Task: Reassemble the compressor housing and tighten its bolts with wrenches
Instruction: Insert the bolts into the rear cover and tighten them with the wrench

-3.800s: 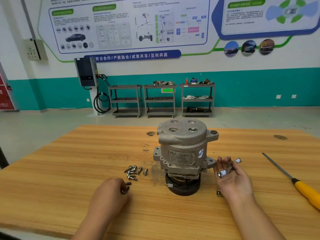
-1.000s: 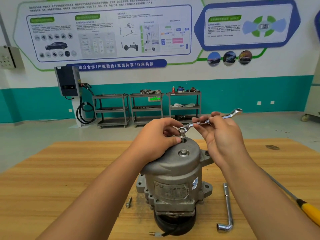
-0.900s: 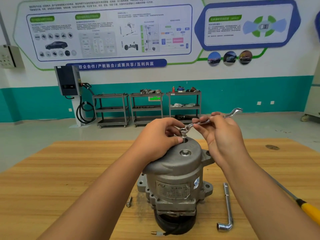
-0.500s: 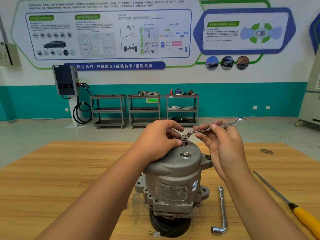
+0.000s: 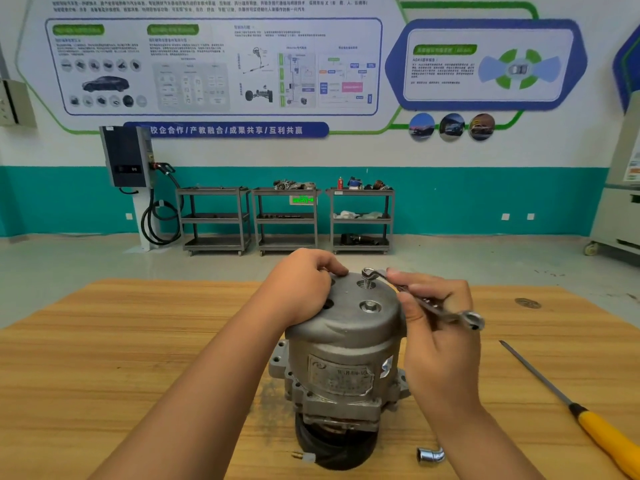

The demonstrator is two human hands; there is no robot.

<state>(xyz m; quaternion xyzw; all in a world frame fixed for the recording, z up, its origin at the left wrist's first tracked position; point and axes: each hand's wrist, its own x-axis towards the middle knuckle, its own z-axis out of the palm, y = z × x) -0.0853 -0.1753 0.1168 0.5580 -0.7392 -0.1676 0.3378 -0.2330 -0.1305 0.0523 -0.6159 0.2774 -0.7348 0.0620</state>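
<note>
The grey metal compressor housing [image 5: 346, 348] stands upright on its black pulley in the middle of the wooden table [image 5: 104, 341]. My left hand [image 5: 301, 289] rests on the left side of its top, fingers curved over the far edge. My right hand [image 5: 436, 317] grips a small ring wrench [image 5: 426, 303], whose far ring sits on a raised bolt [image 5: 367, 277] at the back of the top. A second bolt [image 5: 370, 305] sits lower in its hole, nearer me.
A yellow-handled screwdriver [image 5: 595, 424] lies at the right of the table. The socket end of an L-shaped wrench [image 5: 429, 455] shows below my right wrist. Grey shelving carts [image 5: 287, 220] and a charger stand [image 5: 128, 157] line the far wall.
The wrench handle has swung from pointing away to the right round toward me. My left hand has let go of the bolt and moved to the housing's top left.
</note>
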